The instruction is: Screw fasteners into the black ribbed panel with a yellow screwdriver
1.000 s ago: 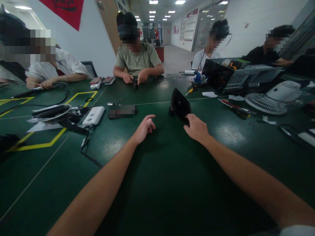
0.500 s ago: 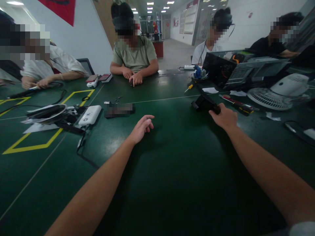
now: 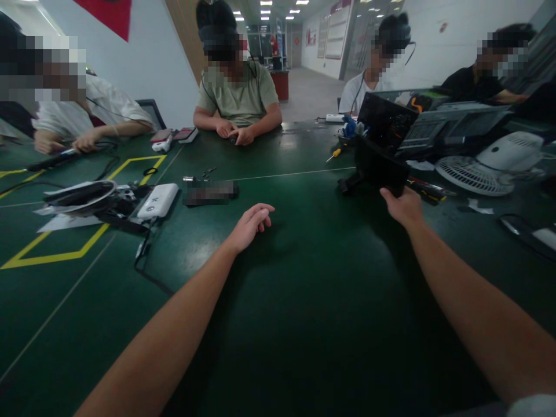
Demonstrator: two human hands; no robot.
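My right hand [image 3: 403, 207] grips the near edge of a black flat device [image 3: 377, 167] and holds it tilted up on its small stand, right of the table's middle. My left hand [image 3: 252, 223] rests on the dark green table [image 3: 304, 301] with loosely curled fingers and nothing in it. A dark flat object [image 3: 209, 193] lies just beyond my left hand.
A white power bank [image 3: 158, 200] and a tangle of black cables and parts [image 3: 87, 200] lie at the left inside yellow tape lines. A white fan [image 3: 490, 165], screwdrivers [image 3: 428, 188] and stacked laptops [image 3: 438, 130] crowd the right. Several people sit around the far side, hands on the table.
My right hand carried the black device from the middle of the table to the right, and now tilts it upright. My left hand stayed where it was.
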